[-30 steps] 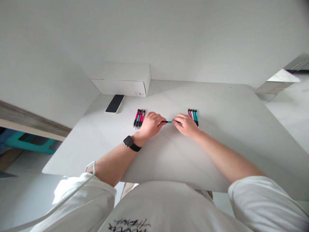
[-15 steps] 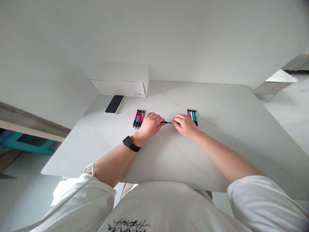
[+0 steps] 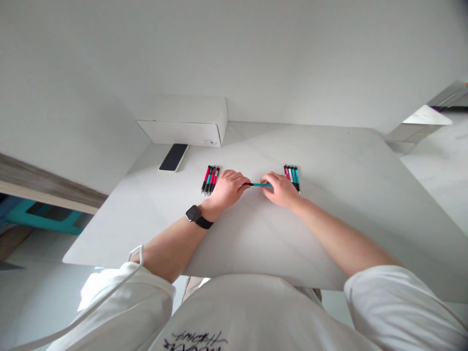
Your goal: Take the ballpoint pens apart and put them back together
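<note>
Setting: Seen from the person's own head, two bare forearms in white sleeves reach out over a smooth white rectangular bench (image 3: 336, 204) set against a pale wall.
Left hand: The left hand (image 3: 227, 187) rests knuckles up on the bench, fingers curled, with the fingertips pinching the black end of a slim plastic teal pen (image 3: 260, 185). A black square wristwatch (image 3: 193, 213) sits on that wrist.
Right hand: The right hand (image 3: 281, 189) lies at 3 o'clock of the left, fingers curled, pinching the teal end of the same pen.
Teal pen: It lies level between the two hands, running from 9 to 3 o'clock just above the bench. Only its short middle stretch shows.
Left row of pens: A tight row of red, teal and black pens (image 3: 210, 179) lies at 10 o'clock of the left hand, just beside it.
Right row of pens: A row of red, white and teal pens (image 3: 292, 175) lies at 1 o'clock of the right hand, partly hidden behind its knuckles.
Other things: A dark flat phone (image 3: 174, 157) lies at 10 o'clock of the left row, and a long white cardboard box (image 3: 185, 122) stands beyond it against the wall.
Step in hand: By my judgement, the pen is being worked at both ends, between the two rows.
Next move: Any pull or twist would call for steady, opposed grips, with both rows left undisturbed.
</note>
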Motion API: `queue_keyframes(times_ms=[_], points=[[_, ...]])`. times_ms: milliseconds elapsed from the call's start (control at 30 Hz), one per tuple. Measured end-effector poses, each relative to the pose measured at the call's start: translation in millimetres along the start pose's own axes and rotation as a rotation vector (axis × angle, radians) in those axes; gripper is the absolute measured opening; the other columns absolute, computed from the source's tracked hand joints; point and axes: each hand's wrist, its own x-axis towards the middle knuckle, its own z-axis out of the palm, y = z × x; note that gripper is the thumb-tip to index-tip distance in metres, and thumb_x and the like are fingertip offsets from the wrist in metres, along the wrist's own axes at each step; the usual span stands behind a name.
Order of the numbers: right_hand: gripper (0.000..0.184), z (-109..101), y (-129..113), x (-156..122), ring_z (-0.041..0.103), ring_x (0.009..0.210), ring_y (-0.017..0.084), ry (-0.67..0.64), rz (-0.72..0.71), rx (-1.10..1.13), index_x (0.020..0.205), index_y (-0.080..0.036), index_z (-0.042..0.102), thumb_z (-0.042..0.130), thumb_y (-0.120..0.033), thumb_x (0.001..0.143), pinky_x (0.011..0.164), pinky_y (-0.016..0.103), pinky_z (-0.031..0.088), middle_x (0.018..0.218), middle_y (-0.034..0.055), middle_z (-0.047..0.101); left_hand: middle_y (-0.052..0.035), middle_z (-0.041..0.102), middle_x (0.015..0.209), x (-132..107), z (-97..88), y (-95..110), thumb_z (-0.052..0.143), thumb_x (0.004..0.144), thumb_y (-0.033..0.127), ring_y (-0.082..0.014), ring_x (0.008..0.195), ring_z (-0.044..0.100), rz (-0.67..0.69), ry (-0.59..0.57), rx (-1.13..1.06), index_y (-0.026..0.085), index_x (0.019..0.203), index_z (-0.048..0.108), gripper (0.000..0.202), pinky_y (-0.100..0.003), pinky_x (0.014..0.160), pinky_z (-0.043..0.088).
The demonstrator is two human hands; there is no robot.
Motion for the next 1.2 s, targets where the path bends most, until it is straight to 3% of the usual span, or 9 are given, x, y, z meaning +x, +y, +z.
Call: queue_keyframes(times_ms=[100, 200, 300, 367, 567, 733, 900, 1067, 1200], points=[[0.016, -0.5, -0.1, -0.4, 0.069, 0.095, 0.024, 0.011, 0.014, 0.018, 0.113, -0.025, 0.068, 0.065, -0.027, 0.098, 0.089, 0.036, 0.05, 0.109, 0.0069, 0.073, -0.0074, 0.074, 0.099, -0.3, 0.3, -0.3, 0.056, 0.106, 0.036, -0.024, 0.096, 0.063, -0.005, 0.012, 0.0, 0.023, 0.108, 0.075, 0.023, -0.042, 0.096, 0.044], [0.011, 0.0, 1.1, 0.1, 0.069, 0.094, 0.024, 0.002, 0.007, 0.014, 0.104, -0.025, 0.07, 0.059, -0.028, 0.102, 0.089, 0.036, 0.05, 0.104, 0.0063, 0.073, -0.0071, 0.074, 0.099, -0.6, 1.0, -0.7, 0.056, 0.107, 0.037, -0.024, 0.096, 0.063, -0.003, 0.017, 0.001, 0.023, 0.108, 0.074, 0.023, -0.042, 0.095, 0.044], [0.006, 0.9, 2.2, 0.5, 0.069, 0.093, 0.024, 0.015, -0.002, 0.005, 0.102, -0.024, 0.068, 0.064, -0.024, 0.096, 0.088, 0.036, 0.05, 0.1, 0.0058, 0.073, -0.0072, 0.074, 0.099, -0.7, 1.6, -1.0, 0.055, 0.107, 0.037, -0.0241, 0.096, 0.063, -0.005, 0.014, -0.002, 0.023, 0.108, 0.074, 0.024, -0.043, 0.096, 0.044], [0.013, 1.0, 2.1, 0.6, 0.069, 0.093, 0.024, 0.032, 0.0, 0.022, 0.106, -0.024, 0.067, 0.067, -0.023, 0.093, 0.088, 0.036, 0.05, 0.101, 0.0055, 0.073, -0.0076, 0.074, 0.1, -0.8, 1.7, -1.1, 0.055, 0.107, 0.037, -0.0244, 0.097, 0.063, -0.011, 0.014, -0.003, 0.023, 0.109, 0.074, 0.024, -0.043, 0.096, 0.044], [0.009, 0.0, 1.1, 0.1, 0.069, 0.091, 0.022, 0.026, 0.013, 0.046, 0.101, -0.025, 0.068, 0.059, -0.026, 0.1, 0.086, 0.035, 0.051, 0.101, 0.0058, 0.072, -0.0077, 0.074, 0.1, -1.2, 1.4, -1.2, 0.054, 0.107, 0.038, -0.0246, 0.097, 0.063, -0.016, 0.016, -0.008, 0.023, 0.11, 0.074, 0.025, -0.044, 0.096, 0.044], [0.014, 0.9, 1.0, -1.3, 0.068, 0.095, 0.023, 0.032, 0.016, 0.044, 0.107, -0.024, 0.065, 0.067, -0.024, 0.093, 0.087, 0.035, 0.051, 0.104, 0.006, 0.071, -0.0066, 0.073, 0.1, -1.0, 1.1, -1.6, 0.053, 0.108, 0.039, -0.0241, 0.097, 0.063, -0.012, 0.015, 0.005, 0.023, 0.109, 0.073, 0.025, -0.043, 0.096, 0.044], [0.008, 0.5, 0.6, -0.8, 0.069, 0.095, 0.023, 0.004, 0.029, 0.039, 0.103, -0.025, 0.067, 0.06, -0.028, 0.1, 0.087, 0.035, 0.051, 0.103, 0.0054, 0.071, -0.007, 0.074, 0.101, -1.1, 1.2, -1.0, 0.053, 0.108, 0.039, -0.0243, 0.098, 0.063, -0.017, 0.018, 0.004, 0.023, 0.109, 0.073, 0.026, -0.043, 0.097, 0.044], [0.011, 0.4, 1.4, -1.3, 0.068, 0.091, 0.023, 0.011, 0.046, 0.044, 0.104, -0.025, 0.066, 0.067, -0.025, 0.093, 0.083, 0.034, 0.051, 0.102, 0.0056, 0.071, -0.0081, 0.073, 0.101, -1.4, 1.0, -1.2, 0.053, 0.107, 0.038, -0.0251, 0.097, 0.064, -0.02, 0.014, 0.007, 0.024, 0.109, 0.074, 0.025, -0.044, 0.096, 0.044], [0.008, 0.8, 2.5, -1.2, 0.067, 0.088, 0.022, -0.025, 0.064, 0.047, 0.101, -0.025, 0.07, 0.065, -0.03, 0.097, 0.082, 0.033, 0.05, 0.097, 0.005, 0.072, -0.0082, 0.073, 0.101, -1.3, 0.5, -1.9, 0.054, 0.107, 0.038, -0.0253, 0.098, 0.064, -0.025, 0.016, 0.009, 0.024, 0.109, 0.074, 0.025, -0.044, 0.096, 0.044]])
